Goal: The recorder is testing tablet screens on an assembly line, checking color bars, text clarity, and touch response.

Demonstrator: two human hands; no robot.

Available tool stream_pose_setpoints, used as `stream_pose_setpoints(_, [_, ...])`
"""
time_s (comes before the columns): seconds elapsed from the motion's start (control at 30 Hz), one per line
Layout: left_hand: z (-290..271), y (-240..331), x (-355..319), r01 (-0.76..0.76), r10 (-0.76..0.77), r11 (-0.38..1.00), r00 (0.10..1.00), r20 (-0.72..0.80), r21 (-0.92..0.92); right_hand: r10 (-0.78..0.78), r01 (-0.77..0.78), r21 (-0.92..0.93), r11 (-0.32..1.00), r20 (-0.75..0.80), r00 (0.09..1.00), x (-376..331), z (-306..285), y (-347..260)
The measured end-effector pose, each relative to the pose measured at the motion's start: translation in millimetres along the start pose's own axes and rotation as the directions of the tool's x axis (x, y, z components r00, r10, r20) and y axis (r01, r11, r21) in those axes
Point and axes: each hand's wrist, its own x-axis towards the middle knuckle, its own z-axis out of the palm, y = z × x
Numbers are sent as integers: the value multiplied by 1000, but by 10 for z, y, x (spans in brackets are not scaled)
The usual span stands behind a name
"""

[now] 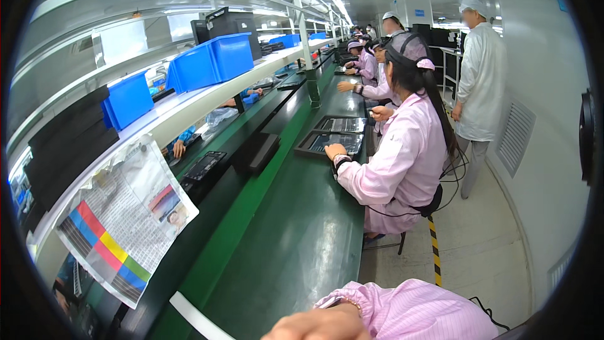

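My right hand [319, 326] shows at the lower edge, its back and knuckles near the camera. A pink striped sleeve [421, 315] covers the forearm, which comes in from the right. The fingers are cut off by the frame, so whether they hold anything is hidden. To the left of this hand, a white curved strip [196, 316] lies at the near end of the green workbench [283, 252]; I cannot make out what it belongs to. My left hand is out of the picture.
A co-worker in pink [402, 151] sits ahead, hands at two black trays [330, 141]. Black parts [261, 154] lie on the line at left. Blue bins [211, 62] stand on a shelf, with a printed sheet [129, 220] hanging from it. A person in white [481, 82] stands right.
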Motion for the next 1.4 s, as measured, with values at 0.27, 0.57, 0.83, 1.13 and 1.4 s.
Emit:
stream_pose_setpoints(0.27, [-77,-19,16,31,-30,999,999,29,-35,-100,105,159,982,-42,994,125,320,51])
stream_pose_setpoints(0.57, [-67,-12,-2,-7,7,1000,1000,9,12,-107,116,195,974,-54,993,190,324,34])
stream_pose_setpoints(0.83, [-107,-73,111,11,-11,1000,1000,18,10,-128,128,154,980,-10,992,157,254,-14])
stream_pose_setpoints(1.13, [-185,-35,59,-25,29,999,990,139,-30,792,-599,519,610,-386,473,-903,-369,771])
stream_pose_setpoints(1.4, [-182,-35,98,4,-3,1000,999,42,-8,841,-643,584,496,-507,189,-2617,-941,1743])
